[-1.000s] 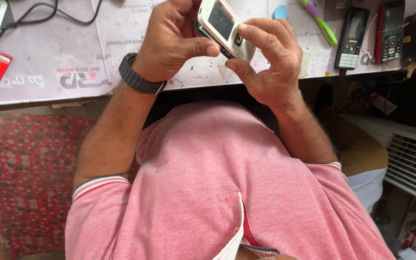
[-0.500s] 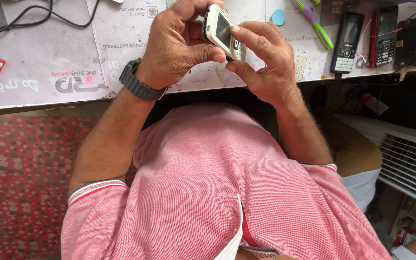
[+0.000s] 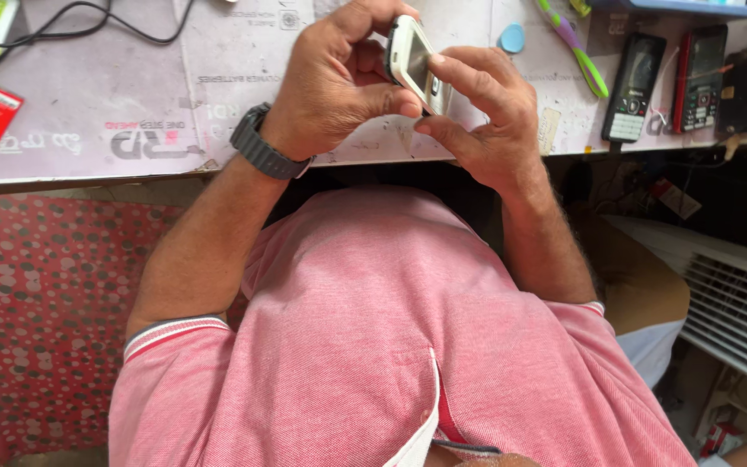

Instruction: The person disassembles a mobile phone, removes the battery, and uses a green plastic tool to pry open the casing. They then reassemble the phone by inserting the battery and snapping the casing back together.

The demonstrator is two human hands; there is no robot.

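here, left hand curled gripping white phone, right hand pinching its edge

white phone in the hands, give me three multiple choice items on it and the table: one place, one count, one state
1. Where is the white phone?
A. flat on the table
B. held between both hands above the table edge
C. on the floor

2. How many dark keypad phones lie at the table's right end?
A. two
B. none
C. five

3. What is on the left hand's wrist?
A. nothing
B. a red ribbon
C. a dark wristwatch

B: the left hand and right hand grip it over the table.
A: a black phone and a red-edged phone lie side by side.
C: a dark wristwatch circles it.
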